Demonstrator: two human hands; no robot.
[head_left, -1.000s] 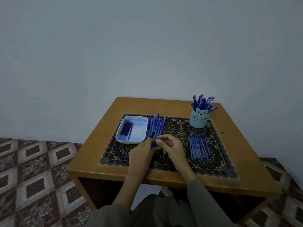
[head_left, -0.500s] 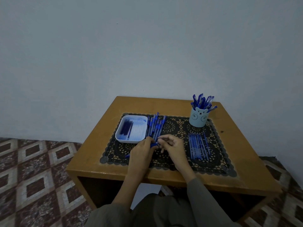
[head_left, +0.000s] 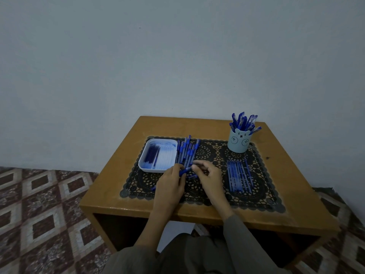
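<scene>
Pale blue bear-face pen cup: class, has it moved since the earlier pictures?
No. The pale blue bear-face pen cup stands on the same far right corner of the black lace mat.

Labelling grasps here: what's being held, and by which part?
One blue pen, held between both hands: the left hand grips one end, the right hand pinches the other end. Which end is the cap cannot be told.

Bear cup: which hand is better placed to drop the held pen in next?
Right, probably. The bear cup stands at the far right of the mat, on the side of the right hand, which pinches the pen. The left hand grips the pen and would have to cross over.
</scene>
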